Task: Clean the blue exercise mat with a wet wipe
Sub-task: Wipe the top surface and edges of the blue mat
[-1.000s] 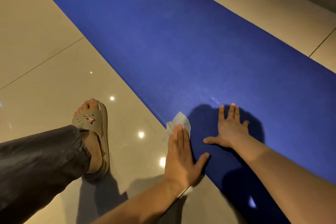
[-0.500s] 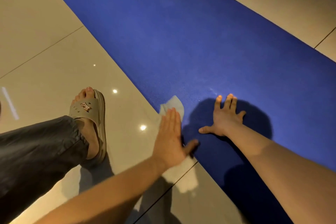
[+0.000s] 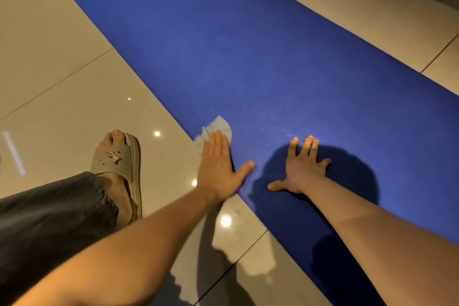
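The blue exercise mat (image 3: 248, 57) lies flat on the tiled floor, running from the upper left to the lower right. A white wet wipe (image 3: 218, 126) lies on the mat's near left edge, partly over the floor. My left hand (image 3: 218, 169) presses flat on the wipe with straight fingers and the thumb spread onto the mat; most of the wipe is hidden under it. My right hand (image 3: 300, 166) rests flat on the mat to the right, fingers spread, holding nothing.
My left foot in a beige slide sandal (image 3: 116, 164) stands on the glossy beige tiles (image 3: 62, 107) left of the mat, with a dark trouser leg (image 3: 49, 218) above it. More tiles (image 3: 372, 7) lie beyond the mat's far edge.
My left hand has slid the wipe forward along the mat's left edge. My right hand stays planted flat on the mat.
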Demonstrator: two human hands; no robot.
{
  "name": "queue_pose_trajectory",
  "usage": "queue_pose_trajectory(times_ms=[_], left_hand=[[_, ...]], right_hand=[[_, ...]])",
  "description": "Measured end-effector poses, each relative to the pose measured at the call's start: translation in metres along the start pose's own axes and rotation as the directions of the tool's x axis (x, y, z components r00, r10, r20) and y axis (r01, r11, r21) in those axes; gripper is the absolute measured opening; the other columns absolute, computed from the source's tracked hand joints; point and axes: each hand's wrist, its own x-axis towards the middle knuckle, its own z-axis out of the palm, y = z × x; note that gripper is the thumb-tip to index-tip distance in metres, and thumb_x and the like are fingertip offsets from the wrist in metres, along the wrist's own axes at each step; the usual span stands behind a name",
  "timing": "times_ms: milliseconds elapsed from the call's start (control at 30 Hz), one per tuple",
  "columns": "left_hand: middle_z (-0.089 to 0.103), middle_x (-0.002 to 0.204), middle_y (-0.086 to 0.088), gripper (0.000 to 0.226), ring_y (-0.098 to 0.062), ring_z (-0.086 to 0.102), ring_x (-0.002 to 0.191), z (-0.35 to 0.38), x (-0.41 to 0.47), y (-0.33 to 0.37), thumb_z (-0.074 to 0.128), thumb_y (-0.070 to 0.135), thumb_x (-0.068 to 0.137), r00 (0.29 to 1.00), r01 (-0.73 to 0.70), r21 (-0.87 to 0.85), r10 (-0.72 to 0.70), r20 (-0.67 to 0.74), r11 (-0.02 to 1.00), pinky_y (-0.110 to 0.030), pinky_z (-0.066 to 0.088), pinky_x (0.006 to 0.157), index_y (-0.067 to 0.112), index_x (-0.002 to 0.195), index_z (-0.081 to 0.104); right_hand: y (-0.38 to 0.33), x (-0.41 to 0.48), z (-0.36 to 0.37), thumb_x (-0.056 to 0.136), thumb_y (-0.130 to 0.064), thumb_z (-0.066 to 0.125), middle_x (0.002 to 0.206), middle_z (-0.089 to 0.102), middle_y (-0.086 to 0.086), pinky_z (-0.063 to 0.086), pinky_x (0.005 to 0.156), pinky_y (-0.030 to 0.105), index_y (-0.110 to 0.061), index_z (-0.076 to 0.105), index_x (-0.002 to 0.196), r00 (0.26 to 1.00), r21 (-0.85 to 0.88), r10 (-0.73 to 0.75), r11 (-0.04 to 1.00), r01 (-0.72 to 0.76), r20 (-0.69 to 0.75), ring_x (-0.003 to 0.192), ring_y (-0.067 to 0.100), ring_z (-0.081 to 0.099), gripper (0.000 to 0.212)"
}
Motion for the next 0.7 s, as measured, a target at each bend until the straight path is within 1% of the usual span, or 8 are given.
queue_pose_trajectory(times_ms=[133, 200, 233, 300, 367, 433, 600, 700], left_hand=[[-0.023, 0.168, -0.003, 0.108, -0.015, -0.025, 0.154, 0.017, -0.045, 0.012, 0.031, 0.084, 0.092, 0.934, -0.323, 0.019, 0.315, 0.170, 0.946, -0.034, -0.009, 0.127, 0.012, 0.162, -0.011], [-0.018, 0.169, -0.003, 0.102, -0.018, -0.021, 0.155, 0.005, -0.030, -0.011, 0.021, 0.083, 0.095, 0.876, -0.468, 0.166, 0.431, 0.214, 0.868, -0.035, -0.008, 0.127, 0.012, 0.162, -0.009], [-0.015, 0.169, -0.006, 0.101, -0.022, -0.019, 0.155, -0.002, -0.017, -0.019, 0.013, 0.083, 0.094, 0.884, -0.462, 0.239, 0.420, 0.205, 0.854, -0.037, -0.008, 0.127, 0.010, 0.162, -0.007], [-0.017, 0.167, -0.008, 0.104, -0.022, -0.019, 0.155, -0.022, 0.013, -0.023, 0.005, 0.083, 0.089, 0.965, -0.253, 0.266, 0.221, 0.145, 0.930, -0.039, -0.011, 0.127, 0.009, 0.161, -0.006], [-0.015, 0.169, -0.006, 0.106, -0.023, -0.016, 0.156, -0.033, 0.036, -0.013, 0.011, 0.084, 0.090, 0.991, -0.030, 0.194, 0.004, 0.132, 0.981, -0.041, -0.010, 0.127, 0.009, 0.162, -0.006], [-0.015, 0.169, -0.009, 0.107, -0.024, -0.017, 0.156, -0.031, 0.033, 0.010, 0.020, 0.083, 0.092, 0.986, 0.009, 0.115, -0.028, 0.166, 0.993, -0.041, -0.011, 0.127, 0.006, 0.161, -0.008], [-0.017, 0.168, -0.003, 0.091, -0.016, -0.022, 0.154, -0.007, -0.026, 0.034, 0.023, 0.071, 0.102, 0.924, -0.325, 0.088, 0.297, 0.240, 0.942, -0.030, -0.013, 0.125, 0.009, 0.163, -0.004], [0.024, 0.168, -0.006, 0.063, -0.025, 0.024, 0.154, -0.015, -0.018, 0.020, 0.039, 0.045, 0.106, 0.883, -0.465, 0.121, 0.451, 0.127, 0.877, -0.032, 0.019, 0.125, 0.011, 0.158, 0.032]], right_hand=[[0.001, -0.002, 0.001, 0.065, -0.083, 0.070, 0.158, -0.031, 0.028, 0.018, 0.111, 0.075, -0.007, -0.028, 0.154, 1.000, 0.007, -0.010, 1.000, 0.010, -0.022, 0.147, 0.049, -0.026, 0.153], [0.002, -0.003, 0.001, 0.065, -0.084, 0.070, 0.159, -0.029, 0.029, 0.018, 0.111, 0.075, -0.006, -0.027, 0.154, 0.999, 0.007, -0.019, 1.000, 0.019, -0.029, 0.147, 0.050, -0.025, 0.153], [0.002, -0.003, 0.001, 0.065, -0.084, 0.070, 0.159, -0.029, 0.030, 0.018, 0.110, 0.075, -0.005, -0.027, 0.154, 0.999, 0.003, -0.025, 1.000, 0.025, -0.028, 0.147, 0.050, -0.024, 0.153], [0.001, -0.002, 0.000, 0.065, -0.084, 0.069, 0.159, -0.028, 0.030, 0.018, 0.110, 0.076, -0.005, -0.026, 0.154, 0.999, 0.002, -0.030, 1.000, 0.030, -0.027, 0.147, 0.051, -0.024, 0.153], [0.001, -0.003, 0.000, 0.066, -0.083, 0.070, 0.159, -0.028, 0.030, 0.018, 0.110, 0.075, -0.005, -0.027, 0.154, 0.999, 0.006, -0.023, 1.000, 0.023, -0.024, 0.147, 0.051, -0.024, 0.152], [0.001, -0.003, -0.001, 0.066, -0.083, 0.070, 0.158, -0.028, 0.031, 0.018, 0.110, 0.076, -0.005, -0.028, 0.153, 1.000, 0.002, -0.015, 1.000, 0.015, -0.017, 0.147, 0.050, -0.024, 0.153], [-0.001, -0.001, 0.001, 0.059, -0.089, 0.067, 0.157, -0.030, 0.033, 0.019, 0.111, 0.076, -0.004, -0.030, 0.152, 1.000, -0.012, -0.011, 1.000, 0.010, -0.018, 0.147, 0.051, -0.024, 0.159], [0.000, -0.001, 0.001, 0.063, -0.087, 0.067, 0.157, -0.029, 0.033, 0.019, 0.111, 0.076, -0.004, -0.029, 0.153, 0.999, -0.017, -0.015, 1.000, 0.014, -0.028, 0.147, 0.052, -0.023, 0.155]])
